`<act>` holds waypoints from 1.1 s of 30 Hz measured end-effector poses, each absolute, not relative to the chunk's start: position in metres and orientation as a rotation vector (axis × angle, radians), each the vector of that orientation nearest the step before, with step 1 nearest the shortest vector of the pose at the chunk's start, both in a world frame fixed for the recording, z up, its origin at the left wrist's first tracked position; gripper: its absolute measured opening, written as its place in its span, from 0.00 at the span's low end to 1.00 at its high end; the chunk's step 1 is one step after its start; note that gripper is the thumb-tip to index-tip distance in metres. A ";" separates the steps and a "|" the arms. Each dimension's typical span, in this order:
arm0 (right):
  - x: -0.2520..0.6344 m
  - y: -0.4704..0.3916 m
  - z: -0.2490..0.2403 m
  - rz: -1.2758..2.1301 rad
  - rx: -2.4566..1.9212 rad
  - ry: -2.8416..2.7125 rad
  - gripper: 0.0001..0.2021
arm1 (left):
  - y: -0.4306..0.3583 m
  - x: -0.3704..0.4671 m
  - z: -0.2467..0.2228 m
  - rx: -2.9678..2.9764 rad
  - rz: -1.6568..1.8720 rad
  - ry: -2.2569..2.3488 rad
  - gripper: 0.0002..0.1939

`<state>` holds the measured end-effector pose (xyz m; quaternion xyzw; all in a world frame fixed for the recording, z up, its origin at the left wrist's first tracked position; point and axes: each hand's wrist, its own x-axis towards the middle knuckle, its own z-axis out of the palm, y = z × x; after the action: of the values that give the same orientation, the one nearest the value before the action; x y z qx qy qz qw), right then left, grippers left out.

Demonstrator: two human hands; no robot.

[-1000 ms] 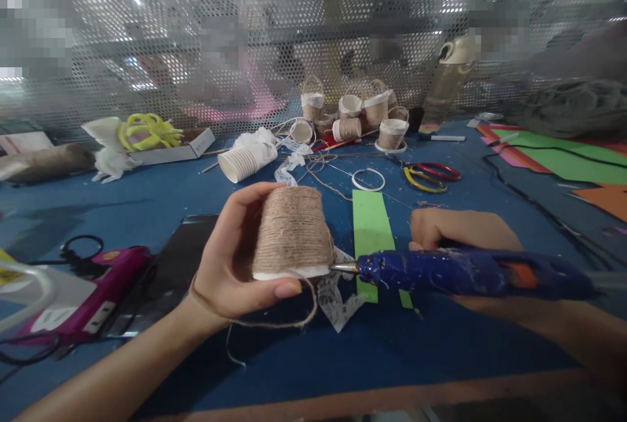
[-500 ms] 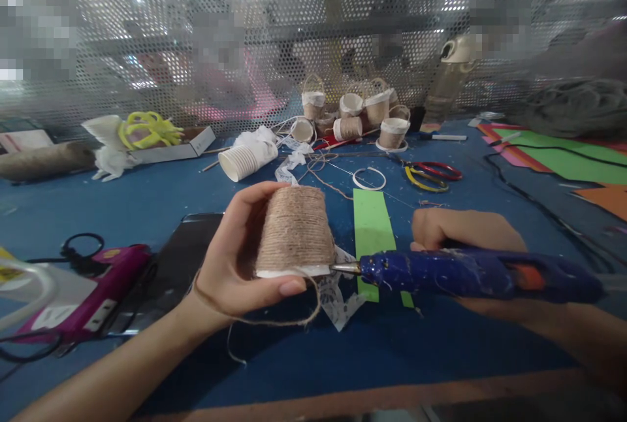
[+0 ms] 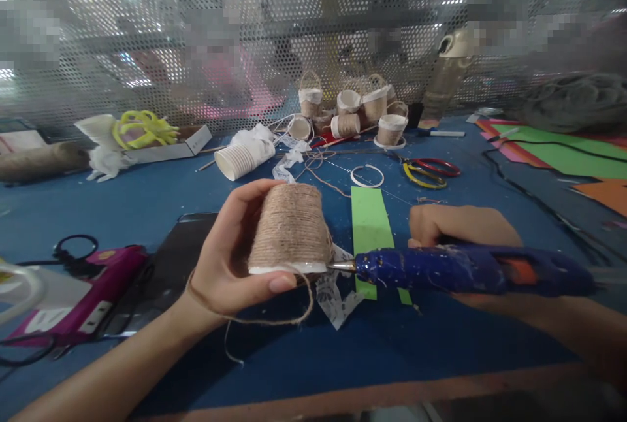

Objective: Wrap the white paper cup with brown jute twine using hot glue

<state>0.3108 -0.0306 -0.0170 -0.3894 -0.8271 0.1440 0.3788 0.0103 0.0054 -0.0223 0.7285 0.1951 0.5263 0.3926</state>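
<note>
My left hand [image 3: 230,259] is wrapped round a twine-covered paper cup [image 3: 291,226], held upside down with its white rim at the bottom. A loose end of twine [image 3: 274,323] loops from the rim past my wrist. In my right hand [image 3: 460,226] is a blue hot glue gun [image 3: 431,270], its metal nozzle close against the right end of the rim; contact is hard to tell. A thin shiny line of glue shows along the rim. Behind the nozzle lie a strip of white lace [image 3: 337,301] and a light green paper strip [image 3: 369,219].
Small twine baskets [image 3: 375,105] stand at the back, near scissors [image 3: 431,170], a white ring [image 3: 367,176] and stacked paper cups [image 3: 245,157]. A pink power strip [image 3: 98,285] and a black flat object [image 3: 171,259] lie left. Coloured sheets [image 3: 553,147] and a black cable [image 3: 529,206] lie right.
The view has shifted slightly. The cup has tilted a little in my left hand, and the nozzle stays by the right end of its rim. Both grips are unchanged.
</note>
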 end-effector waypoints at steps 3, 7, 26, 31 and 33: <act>0.311 -0.030 -0.016 0.348 -0.979 -2.130 0.13 | 0.007 0.010 -0.021 1.897 1.313 0.516 0.38; 0.311 -0.028 -0.015 0.358 -0.948 -2.129 0.13 | 0.008 0.008 -0.021 1.954 1.262 0.571 0.38; 0.313 -0.027 -0.013 0.343 -0.947 -2.141 0.12 | -0.002 0.009 -0.026 2.007 1.039 0.665 0.45; 0.316 -0.024 -0.015 0.292 -0.948 -2.114 0.11 | -0.001 0.010 -0.023 2.036 1.046 0.665 0.45; 0.317 -0.023 -0.016 0.274 -0.967 -2.126 0.09 | 0.000 0.010 -0.023 2.041 1.042 0.665 0.45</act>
<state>0.3175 -0.0228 -0.0160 -0.3796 -0.8344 0.1076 0.3848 0.0096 -0.0005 -0.0231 0.7950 0.2589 0.4060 0.3688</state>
